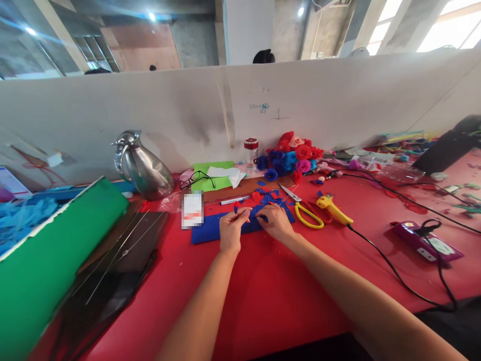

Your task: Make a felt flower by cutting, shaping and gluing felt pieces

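Both hands work over a strip of blue felt (210,231) lying on the red table (263,286). My left hand (231,228) pinches a small blue felt piece between thumb and fingers. My right hand (275,220) rests on the strip's right end, its fingers closed on a bit of blue felt. Small red and blue felt cut-outs (265,197) lie just beyond the hands. What exactly sits under the right fingers is hidden.
Yellow-handled scissors (306,213) and a yellow glue gun (332,208) with a black cord lie to the right. A pile of felt flowers (289,155), a metal jug (145,168), a green felt roll (48,255), black sheets (124,250) and a purple power strip (426,240) surround the area.
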Tool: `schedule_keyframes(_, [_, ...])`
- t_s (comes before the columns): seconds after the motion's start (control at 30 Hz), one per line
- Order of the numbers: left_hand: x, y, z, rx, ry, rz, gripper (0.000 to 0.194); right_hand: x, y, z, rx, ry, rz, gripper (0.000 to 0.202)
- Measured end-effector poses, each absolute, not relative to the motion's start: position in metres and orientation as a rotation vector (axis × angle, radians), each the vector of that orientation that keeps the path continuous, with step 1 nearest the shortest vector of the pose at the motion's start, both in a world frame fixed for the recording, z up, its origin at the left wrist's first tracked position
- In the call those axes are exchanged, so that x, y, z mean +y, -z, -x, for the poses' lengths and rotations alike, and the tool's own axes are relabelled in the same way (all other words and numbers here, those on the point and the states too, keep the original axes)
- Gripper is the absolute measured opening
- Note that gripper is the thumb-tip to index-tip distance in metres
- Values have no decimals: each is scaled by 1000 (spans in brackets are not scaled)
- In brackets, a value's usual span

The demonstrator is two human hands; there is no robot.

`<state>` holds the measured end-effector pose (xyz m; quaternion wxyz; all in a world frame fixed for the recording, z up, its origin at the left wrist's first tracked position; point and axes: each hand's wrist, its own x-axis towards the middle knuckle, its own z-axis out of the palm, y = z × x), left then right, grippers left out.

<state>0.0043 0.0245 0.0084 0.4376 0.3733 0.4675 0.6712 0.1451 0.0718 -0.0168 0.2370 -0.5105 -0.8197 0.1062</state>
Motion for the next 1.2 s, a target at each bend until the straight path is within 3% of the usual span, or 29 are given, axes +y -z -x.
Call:
schedule_keyframes(0.17, [25, -4, -2, 1153, -1650, -960, 18, 76, 16, -147, -2036, -384, 1313, 16])
schedule_keyframes(0.47, [24, -1, -3, 1238, -1419, -833, 46, 76, 15, -148, -1590, -1152, 1012, 13])
schedule_keyframes(0.63, [26, 2, -3, 1204, -1382, -842, 32, 72, 14, -151, -1575, -1214, 955, 16])
schedule_keyframes(0.87, [27, 8, -1, 1305, -1432, -893, 19, 71, 20, -153, -1630, -1074, 1067, 17])
schedule_keyframes(1.1, [31, 6, 2, 1403, -1535, -769, 11, 104, 13, -153, -1900, -369, 1564, 19])
schedule_keyframes(1.2, [31, 10, 4, 1464, -1553, -775, 13, 123, 8, -140, -1888, -310, 1701, 18])
